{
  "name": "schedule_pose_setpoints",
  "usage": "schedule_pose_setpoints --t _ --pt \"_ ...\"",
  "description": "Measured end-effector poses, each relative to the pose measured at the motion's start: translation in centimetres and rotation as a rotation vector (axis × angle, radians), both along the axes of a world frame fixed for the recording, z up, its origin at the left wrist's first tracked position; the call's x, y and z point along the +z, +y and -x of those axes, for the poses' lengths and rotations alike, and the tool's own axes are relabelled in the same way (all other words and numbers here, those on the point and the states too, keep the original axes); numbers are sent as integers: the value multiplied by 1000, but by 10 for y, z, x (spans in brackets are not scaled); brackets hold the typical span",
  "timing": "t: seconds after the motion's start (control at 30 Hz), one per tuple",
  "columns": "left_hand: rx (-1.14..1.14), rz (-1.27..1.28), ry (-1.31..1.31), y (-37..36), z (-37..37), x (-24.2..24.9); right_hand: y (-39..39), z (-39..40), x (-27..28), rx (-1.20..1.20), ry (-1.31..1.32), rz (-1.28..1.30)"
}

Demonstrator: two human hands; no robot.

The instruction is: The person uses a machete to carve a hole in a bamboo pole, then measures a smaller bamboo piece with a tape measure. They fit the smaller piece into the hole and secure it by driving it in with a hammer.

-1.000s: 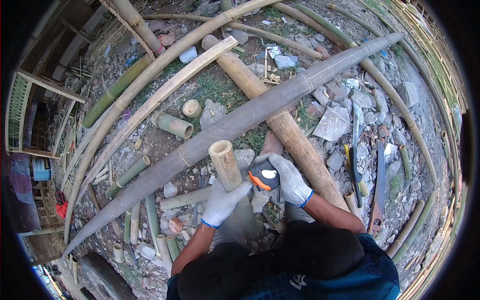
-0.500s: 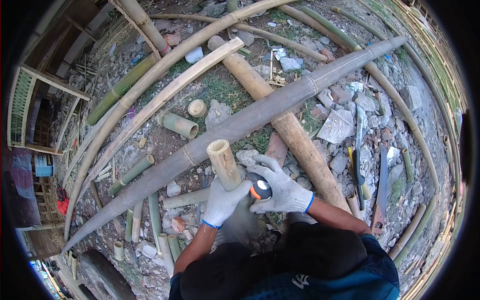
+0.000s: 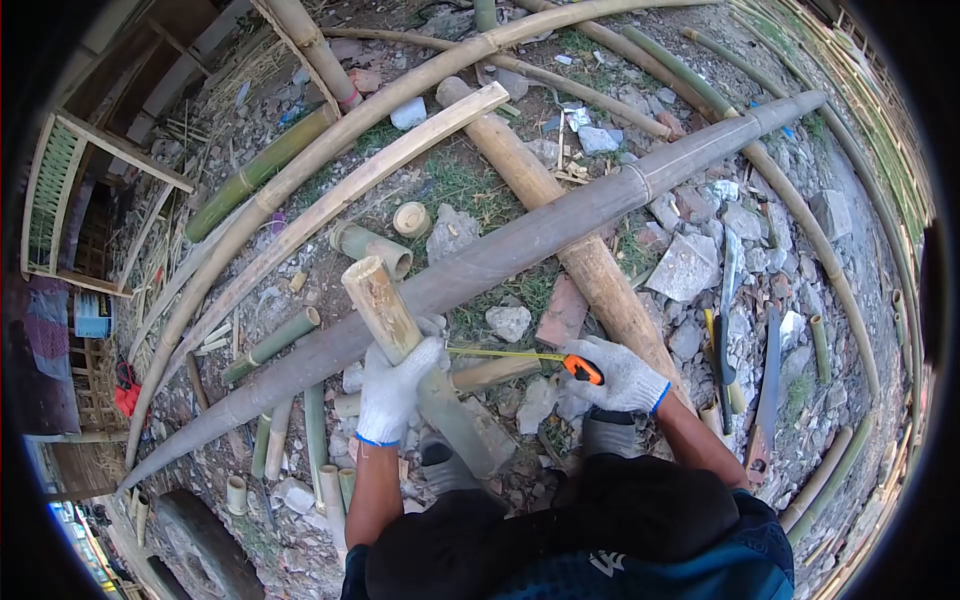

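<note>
My left hand (image 3: 398, 388), in a grey-white glove with a blue cuff, is closed round a pale bamboo piece (image 3: 382, 308) that tilts up to the left. My right hand (image 3: 622, 374), gloved alike, grips an orange and black tape measure (image 3: 582, 370). A yellow tape blade (image 3: 505, 352) stretches between the two hands, and its far end meets my left glove. How the fingers hold that end is hidden. Behind the held piece, a long grey bamboo pole (image 3: 500, 248) lies diagonally over a thick brown pole (image 3: 590, 270).
Stones and rubble cover the ground. A hand saw (image 3: 765, 400) and a long blade with a black handle (image 3: 727, 300) lie at the right. Cut bamboo pieces (image 3: 270, 345) lie at the left, near a curved pole (image 3: 290, 180). A woven panel (image 3: 52, 195) stands far left.
My right hand has moved right with the tape measure, and its yellow blade is now drawn out. My left hand and the bamboo piece have shifted left, and the piece leans more.
</note>
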State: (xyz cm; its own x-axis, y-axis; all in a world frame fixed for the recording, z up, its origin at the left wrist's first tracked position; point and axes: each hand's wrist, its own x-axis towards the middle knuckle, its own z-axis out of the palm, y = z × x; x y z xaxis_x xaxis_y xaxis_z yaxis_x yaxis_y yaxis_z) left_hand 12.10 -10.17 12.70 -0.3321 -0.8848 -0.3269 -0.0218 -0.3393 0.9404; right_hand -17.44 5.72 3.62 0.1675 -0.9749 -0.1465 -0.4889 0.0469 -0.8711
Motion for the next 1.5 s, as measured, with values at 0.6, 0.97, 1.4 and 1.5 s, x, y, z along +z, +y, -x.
schedule_pose_setpoints --t 0.6,0.97,1.4,1.5 --pt "52 274 77 0 3 -8 -12 -67 38 209 -1097 -702" --pt "857 93 351 -68 -61 -3 2 20 50 112 -181 -390" --pt "943 72 412 -61 -70 -16 -6 17 30 147 -159 -348" --pt "891 42 456 -66 -85 -30 -6 17 29 133 -170 -361"
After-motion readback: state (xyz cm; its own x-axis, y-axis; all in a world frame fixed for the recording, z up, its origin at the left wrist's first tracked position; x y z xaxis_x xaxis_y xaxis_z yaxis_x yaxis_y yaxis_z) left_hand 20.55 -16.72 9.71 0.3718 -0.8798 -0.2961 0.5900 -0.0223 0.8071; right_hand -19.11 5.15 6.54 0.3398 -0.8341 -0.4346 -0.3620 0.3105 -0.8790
